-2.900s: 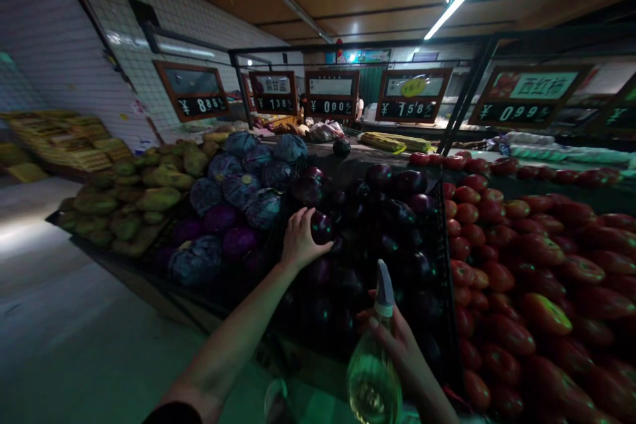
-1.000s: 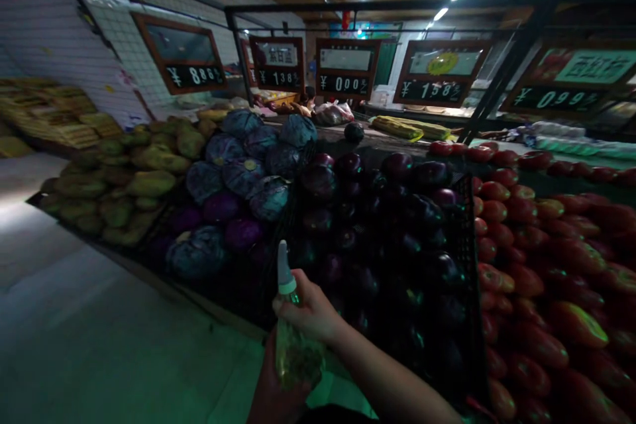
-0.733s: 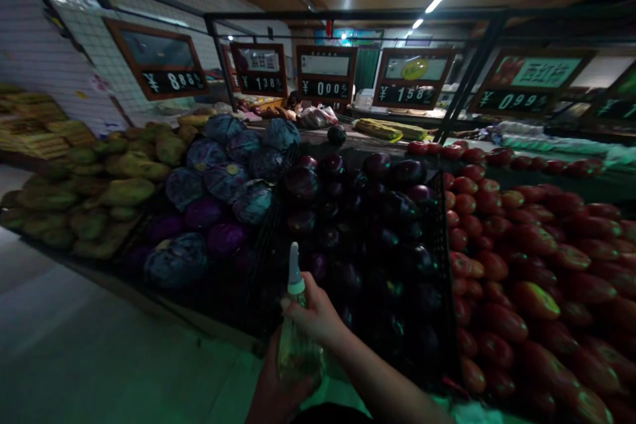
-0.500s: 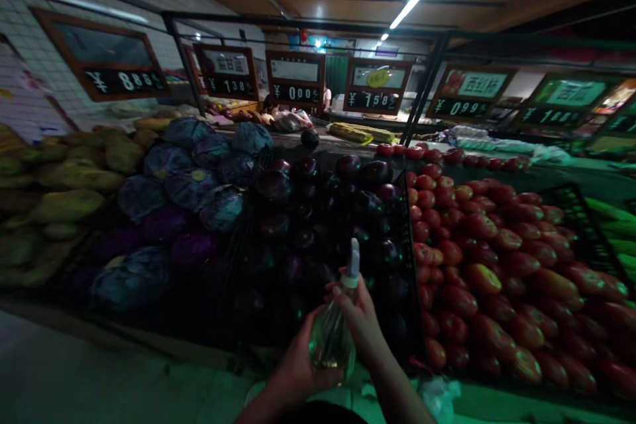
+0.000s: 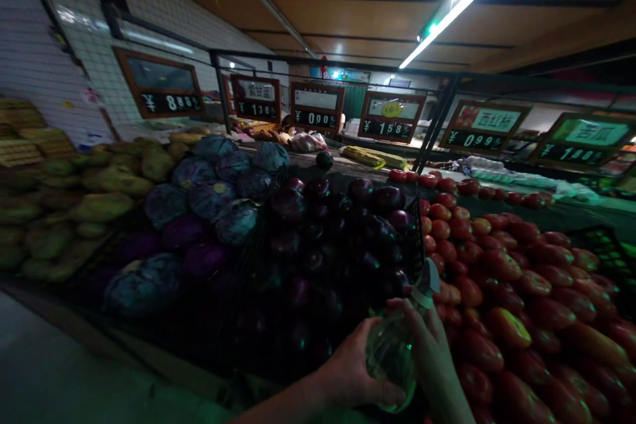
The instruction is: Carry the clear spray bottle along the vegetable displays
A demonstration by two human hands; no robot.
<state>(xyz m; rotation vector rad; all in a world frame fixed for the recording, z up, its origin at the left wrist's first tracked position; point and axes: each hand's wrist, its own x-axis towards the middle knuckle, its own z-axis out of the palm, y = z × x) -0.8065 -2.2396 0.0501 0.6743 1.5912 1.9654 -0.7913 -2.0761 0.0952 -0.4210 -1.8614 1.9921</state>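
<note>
A clear spray bottle (image 5: 390,351) with a pale nozzle head (image 5: 427,281) is tilted in front of me, at the border of the eggplants and tomatoes. My left hand (image 5: 355,364) is wrapped round the lower body of the bottle. Higher up, my right hand (image 5: 427,331) grips it close to the neck, just under the nozzle. Dark eggplants (image 5: 318,258) lie behind the left hand. Red tomatoes (image 5: 501,265) are heaped right beside the right hand. The right fingers are partly hidden behind the bottle.
Purple cabbages (image 5: 211,199) and potato-like vegetables (image 5: 106,179) are piled to the left. Price signs, one a tomato sign (image 5: 487,126), hang from a dark metal frame (image 5: 440,119). Corn-like yellow produce (image 5: 368,158) lies on the ledge behind. A crate edge (image 5: 421,232) divides eggplants and tomatoes.
Both hands have moved right with the spray bottle, from over the eggplants to the tomatoes' edge. The bottle leans more to the right. My view has tilted up and shifted left.
</note>
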